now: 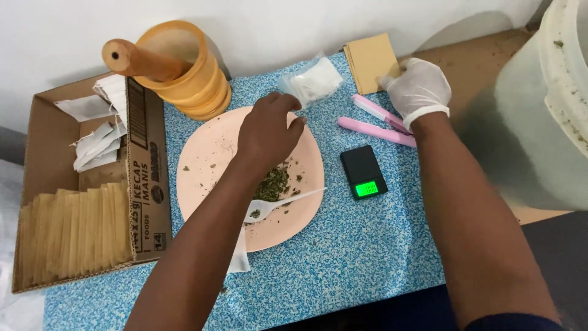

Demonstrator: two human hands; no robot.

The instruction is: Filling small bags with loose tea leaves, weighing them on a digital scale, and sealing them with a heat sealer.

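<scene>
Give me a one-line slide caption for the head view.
Bare left hand over pink plate of dried herbs; gloved right hand touching pink sealer.

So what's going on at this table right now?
A person works over a pink plate holding dried green herb flakes and a white plastic fork. The bare left hand hovers over the plate near a clear plastic bag. The gloved right hand rests at the pink sealer, by tan sachets. A small black scale is lit.
</scene>
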